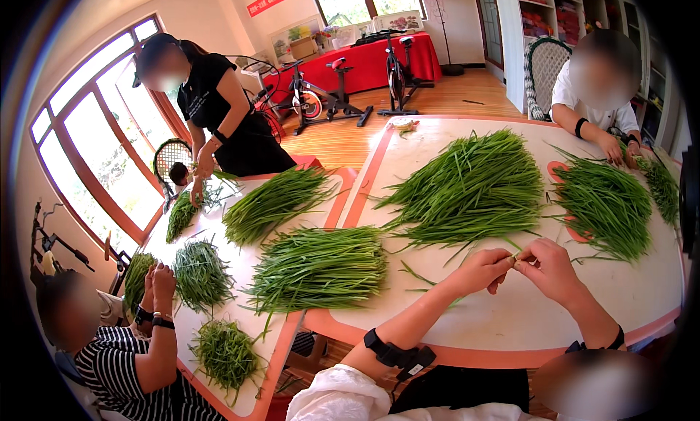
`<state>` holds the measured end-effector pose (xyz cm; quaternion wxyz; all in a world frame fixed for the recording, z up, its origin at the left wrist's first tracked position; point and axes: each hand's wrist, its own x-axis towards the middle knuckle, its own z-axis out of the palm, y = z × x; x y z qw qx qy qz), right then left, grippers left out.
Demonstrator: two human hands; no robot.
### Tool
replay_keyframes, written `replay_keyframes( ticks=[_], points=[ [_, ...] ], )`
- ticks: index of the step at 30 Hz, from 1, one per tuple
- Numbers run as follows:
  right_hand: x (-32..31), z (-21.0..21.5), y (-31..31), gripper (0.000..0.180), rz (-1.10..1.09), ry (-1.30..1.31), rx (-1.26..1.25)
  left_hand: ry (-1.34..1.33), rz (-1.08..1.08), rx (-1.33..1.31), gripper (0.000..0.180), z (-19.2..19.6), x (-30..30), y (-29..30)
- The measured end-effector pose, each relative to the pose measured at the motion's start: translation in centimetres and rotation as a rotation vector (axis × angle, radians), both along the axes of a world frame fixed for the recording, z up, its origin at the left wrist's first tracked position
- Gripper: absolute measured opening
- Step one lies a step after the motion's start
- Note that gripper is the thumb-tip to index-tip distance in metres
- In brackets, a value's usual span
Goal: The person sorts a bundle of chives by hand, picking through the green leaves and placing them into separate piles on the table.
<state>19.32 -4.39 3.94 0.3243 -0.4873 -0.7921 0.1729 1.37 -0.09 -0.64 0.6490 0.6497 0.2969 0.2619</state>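
My left hand (480,271) and my right hand (547,268) meet above the near edge of the table, fingertips pinched together. Between them is a thin green chive stalk (514,244), its tip pointing away from me; the rest is hidden by my fingers. Just beyond lies a large pile of long green chives (470,187). To the left sits another thick bundle of chives (321,268), its cut ends facing right. A few loose chive leaves (417,273) are scattered beside my left wrist.
White tables (364,322) with orange borders carry more chive piles (605,202). A person in black (219,103) stands at far left, a person in stripes (124,355) sits near left, and a person in white (594,103) is at far right; all handle greens. Exercise bikes (332,93) stand behind.
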Motion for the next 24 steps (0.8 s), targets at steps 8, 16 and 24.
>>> replay_keyframes(
  ticks=[8, 16, 24],
  points=[
    [-0.3, -0.9, -0.1, 0.032, 0.031, 0.148, -0.045, -0.146, -0.088, -0.213, 0.024, 1.0, -0.4, -0.3],
    [-1.2, -1.1, -0.4, 0.033, 0.082, 0.198, -0.095, -0.250, -0.065, -0.321, 0.021, 0.6, -0.5, -0.2],
    [1.7, -1.1, 3.3, 0.030, -0.029, 0.186, -0.126, -0.099, 0.082, -0.221, 0.029, 1.1, -0.6, -0.3]
  ],
)
